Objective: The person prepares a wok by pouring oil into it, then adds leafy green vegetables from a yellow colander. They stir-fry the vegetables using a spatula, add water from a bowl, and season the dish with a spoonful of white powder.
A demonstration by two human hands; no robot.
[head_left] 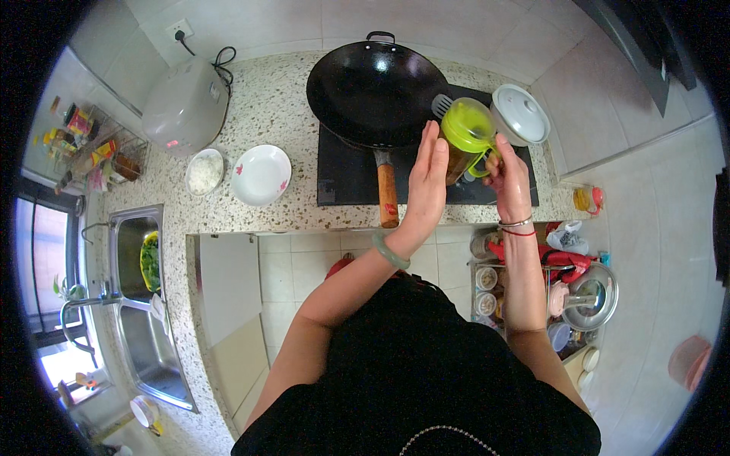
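Observation:
My right hand (pixel 509 178) grips the green handle of an oil jug (pixel 466 125) with a bright green lid and brownish contents. My left hand (pixel 427 178) is held flat along the jug's left side, fingers stretched out; whether the palm touches it I cannot tell. Both hands are above the black cooktop (pixel 342 182). Just left of them sits a large black wok (pixel 365 91), its wooden handle (pixel 387 190) pointing toward me. A slotted spatula head (pixel 441 104) shows between the wok and the jug, its handle hidden. Behind my right hand stands a white lidded pot (pixel 522 114).
Left on the speckled counter are a white bowl with red flowers (pixel 261 176), a bowl of white rice-like food (pixel 204 173) and a grey rice cooker (pixel 185 106). A steel double sink (pixel 152 353) lies further left. A small red-capped jar (pixel 585 200) stands at the right end.

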